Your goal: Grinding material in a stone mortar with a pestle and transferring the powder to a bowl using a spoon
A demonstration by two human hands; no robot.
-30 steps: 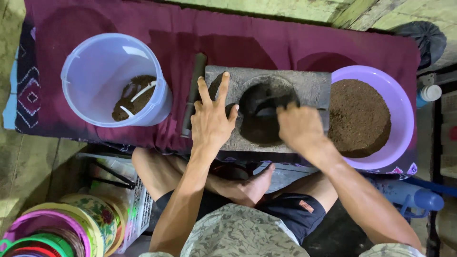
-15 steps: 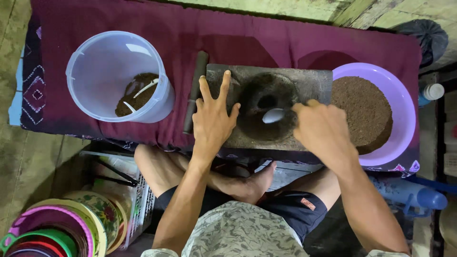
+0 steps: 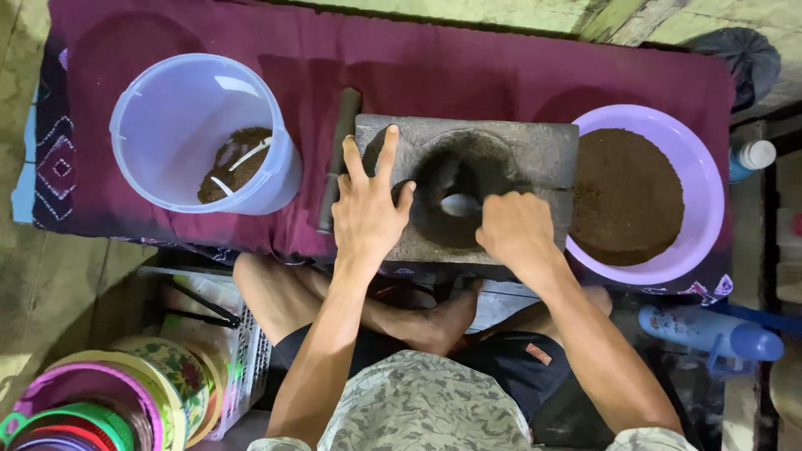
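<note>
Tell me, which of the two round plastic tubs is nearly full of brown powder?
The shallow purple plastic basin beside the right hand. Brown powder fills it nearly to the rim; the tall clear plastic bucket has only a little at the bottom.

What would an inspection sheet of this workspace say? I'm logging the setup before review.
Surface: maroon cloth spread over a low table.
Job's things: grey stone block with a dark round hollow; metal spoon in the hollow; purple basin of brown powder; clear bucket with a little powder; dark rod beside the block.
Clutter: stacked coloured bowls; blue bottle.
Grips: left hand flat on the block; right hand closed on the spoon.
Cables: nothing seen.
Surroundings: bare floor, person's crossed legs.
</note>
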